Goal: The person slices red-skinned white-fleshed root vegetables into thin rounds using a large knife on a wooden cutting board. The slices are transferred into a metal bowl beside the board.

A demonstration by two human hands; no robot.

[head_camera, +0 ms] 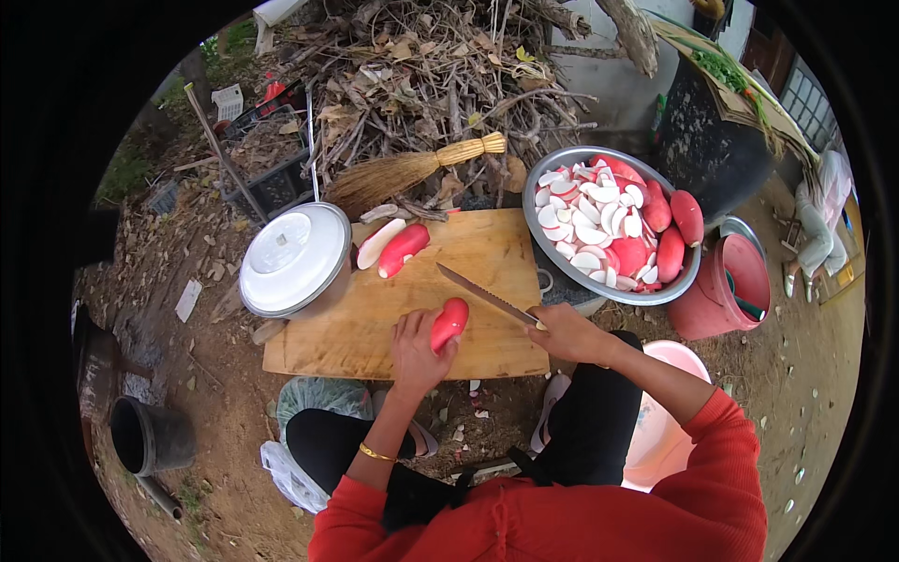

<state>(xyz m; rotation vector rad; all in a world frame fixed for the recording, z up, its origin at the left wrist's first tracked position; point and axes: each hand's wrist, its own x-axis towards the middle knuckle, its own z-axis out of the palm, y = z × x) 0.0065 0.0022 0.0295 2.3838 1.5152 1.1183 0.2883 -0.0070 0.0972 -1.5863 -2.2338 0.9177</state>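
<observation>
My left hand [419, 353] grips a red radish [450, 324] at the near part of a wooden cutting board [484, 246]. In my right hand [567, 334] is the handle of a knife with a serrated edge [484, 291]. Its blade points up and left over the board, apart from the radish. Farther back on the board lie a radish half showing its white cut face [381, 244] and a red radish piece [404, 250]. To the right, a metal basin [611, 298] holds many white, red-edged slices [586, 214] and several larger red radishes [669, 254].
A lidded metal pot [295, 260] stands at the board's left edge. Behind lie a straw broom [393, 175] and a brushwood heap [449, 84]. A red bucket [702, 295] and pink tub [667, 449] are at right, bags [323, 400] below. A person [818, 225] sits at far right.
</observation>
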